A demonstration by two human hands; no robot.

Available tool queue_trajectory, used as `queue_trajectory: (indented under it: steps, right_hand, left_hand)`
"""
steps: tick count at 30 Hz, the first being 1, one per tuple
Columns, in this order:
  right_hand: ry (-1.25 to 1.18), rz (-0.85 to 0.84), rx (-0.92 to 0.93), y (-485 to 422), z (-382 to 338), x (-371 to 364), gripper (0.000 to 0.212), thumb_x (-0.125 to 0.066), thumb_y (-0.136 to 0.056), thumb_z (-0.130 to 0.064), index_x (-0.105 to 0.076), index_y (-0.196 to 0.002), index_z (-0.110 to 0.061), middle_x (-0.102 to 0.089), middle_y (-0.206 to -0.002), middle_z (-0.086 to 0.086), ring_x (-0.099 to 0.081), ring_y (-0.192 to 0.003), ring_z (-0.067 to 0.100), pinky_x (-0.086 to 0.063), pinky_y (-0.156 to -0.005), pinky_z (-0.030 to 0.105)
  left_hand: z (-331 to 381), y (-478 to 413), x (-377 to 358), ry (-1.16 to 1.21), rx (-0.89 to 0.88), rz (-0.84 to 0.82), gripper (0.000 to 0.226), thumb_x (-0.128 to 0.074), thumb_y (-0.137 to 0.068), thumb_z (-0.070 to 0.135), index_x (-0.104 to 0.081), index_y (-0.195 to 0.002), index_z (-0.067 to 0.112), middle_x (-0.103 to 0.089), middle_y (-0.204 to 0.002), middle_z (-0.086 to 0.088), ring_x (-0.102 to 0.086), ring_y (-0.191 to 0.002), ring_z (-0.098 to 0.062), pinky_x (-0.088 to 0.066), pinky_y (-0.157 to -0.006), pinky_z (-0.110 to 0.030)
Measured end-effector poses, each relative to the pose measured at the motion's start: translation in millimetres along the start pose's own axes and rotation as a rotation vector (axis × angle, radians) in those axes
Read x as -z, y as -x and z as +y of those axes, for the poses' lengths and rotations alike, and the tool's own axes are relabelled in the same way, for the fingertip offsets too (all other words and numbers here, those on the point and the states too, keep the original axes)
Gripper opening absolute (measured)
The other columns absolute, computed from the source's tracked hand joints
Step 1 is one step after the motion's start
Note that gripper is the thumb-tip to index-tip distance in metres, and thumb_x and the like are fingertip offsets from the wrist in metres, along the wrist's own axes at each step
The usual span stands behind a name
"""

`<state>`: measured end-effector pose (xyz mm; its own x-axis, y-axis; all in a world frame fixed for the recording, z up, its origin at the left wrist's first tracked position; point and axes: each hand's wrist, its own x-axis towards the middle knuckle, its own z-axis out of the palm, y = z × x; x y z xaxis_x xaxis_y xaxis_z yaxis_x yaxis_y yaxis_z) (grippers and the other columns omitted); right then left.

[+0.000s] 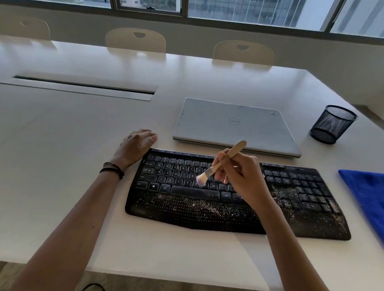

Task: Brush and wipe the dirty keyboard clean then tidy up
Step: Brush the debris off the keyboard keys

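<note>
Keyboard point(188, 202): black, on white table point(67, 149) nr its front edge, right of centre; pale crumbs over palm rest & numpad side.
R hand point(233, 172): grips wooden brush point(222, 164) by the handle, bristles down at the mid letter keys (contact w/ keys unclear).
L hand point(136, 145): fingers relaxed, flat on table beside keyboard's far-left corner.
Cloth point(373, 200): blue, at table's right edge, just beside keyboard.
Laptop point(234, 126): closed, just behind keyboard.
Pen cup point(331, 124): black mesh, nr table's right edge, right of laptop.

The black plastic keyboard point(189, 210) is looking matt and gritty with specks, the pale wooden-handled brush point(234, 148) smooth, the blue cloth point(373, 195) possibly fleecy.
</note>
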<state>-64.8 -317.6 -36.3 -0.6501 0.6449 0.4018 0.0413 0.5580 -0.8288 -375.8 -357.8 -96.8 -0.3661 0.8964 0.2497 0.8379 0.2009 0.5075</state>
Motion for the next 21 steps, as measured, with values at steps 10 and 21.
queue_trajectory:
  steps: [10,21]
  right_hand:
    - [0.229,-0.122,0.042,0.2,4.5,-5.2,0.022,-0.048,-0.093,-0.028,-0.063,-0.087,-0.014,-0.066,-0.067,-0.003,-0.065,-0.057,0.015,-0.056,-0.057,0.035]
    - [0.138,-0.14,-0.026,-5.5,8.8,-4.2,0.011,-0.053,-0.091,-0.012,-0.063,-0.095,-0.014,-0.069,-0.08,-0.002,-0.068,-0.07,0.007,-0.055,-0.066,0.017]
  left_hand:
    - [4.1,2.2,0.9,0.001,0.006,0.005,0.058,-0.033,-0.086,0.047,-0.063,-0.118,0.01,-0.055,-0.13,-0.012,-0.05,-0.121,-0.029,-0.038,-0.102,-0.044]
    - [1.7,1.1,0.7,-0.003,-0.001,0.0,0.058,-0.033,-0.086,0.048,-0.063,-0.119,0.01,-0.055,-0.13,-0.013,-0.05,-0.121,-0.028,-0.038,-0.103,-0.044]
